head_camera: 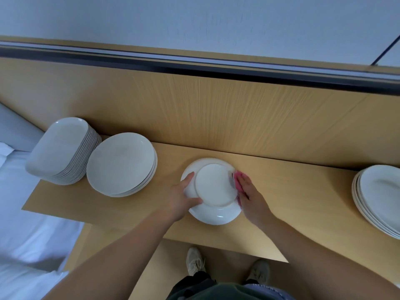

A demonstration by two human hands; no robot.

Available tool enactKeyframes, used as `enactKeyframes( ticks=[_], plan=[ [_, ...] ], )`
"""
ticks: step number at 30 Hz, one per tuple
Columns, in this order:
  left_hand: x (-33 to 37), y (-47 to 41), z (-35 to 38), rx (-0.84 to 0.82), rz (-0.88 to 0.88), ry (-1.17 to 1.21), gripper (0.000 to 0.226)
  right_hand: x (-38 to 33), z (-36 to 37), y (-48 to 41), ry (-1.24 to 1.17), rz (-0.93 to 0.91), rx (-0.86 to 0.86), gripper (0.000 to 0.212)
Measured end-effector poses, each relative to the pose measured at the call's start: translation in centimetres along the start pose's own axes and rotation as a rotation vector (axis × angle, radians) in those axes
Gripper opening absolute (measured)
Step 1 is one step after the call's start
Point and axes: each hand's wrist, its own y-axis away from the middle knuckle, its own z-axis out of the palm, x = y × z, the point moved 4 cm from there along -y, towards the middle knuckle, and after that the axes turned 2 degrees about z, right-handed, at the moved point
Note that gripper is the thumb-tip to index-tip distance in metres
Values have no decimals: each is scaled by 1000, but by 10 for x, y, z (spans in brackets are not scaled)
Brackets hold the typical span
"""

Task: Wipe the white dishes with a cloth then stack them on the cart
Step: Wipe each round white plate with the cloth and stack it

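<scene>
**While Wiping the Upturned Plate: Pin It, Then Work the Rim**

While wiping, mind the layout from left to right. Out at nine o'clock from the work, on the bench (281, 191): a stack of oblong dishes (62, 150), and just beside it a stack of round plates (121, 164). Dead centre, lying face down with foot ring up: the plate (214, 185) being wiped. At its eight o'clock, the left hand (181, 198), forefinger and thumb spread straight across the rim, pressing down rather than curling round it. At its three o'clock, a pink cloth (239, 176) pushed against the rim by the right hand (251, 198), fingers (244, 180) laid flat over it, not clenched. Well apart, farther out at three o'clock and partly cut by the frame edge: another stack of plates (378, 198). No cart in view.

Likely step: wiping the underside. To do it well, hold the left hand's pressure steady against skating on the smooth wood. Sweep the cloth round the outer rim from three o'clock through six and on, turning the plate under the left hand rather than reaching across. Get into the groove beside the foot ring, then across the flat base. Lift, not drag, when done, to spare the bench and avoid chipping the neighbouring stacks.
</scene>
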Motion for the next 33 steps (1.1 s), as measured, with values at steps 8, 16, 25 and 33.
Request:
enactKeyframes(
  ticks=[8,16,25,33],
  plan=[
    [5,-2,12,73,28,35,87,13,7,40,114,-112,87,56],
    [11,-6,17,63,35,-11,86,-48,-9,-24,573,-294,15,51],
    [13,-10,21,45,47,-37,84,-53,35,-36,750,-347,-196,62],
    [12,-11,18,58,39,76,86,-25,23,2,795,-516,-293,52]
  ],
)
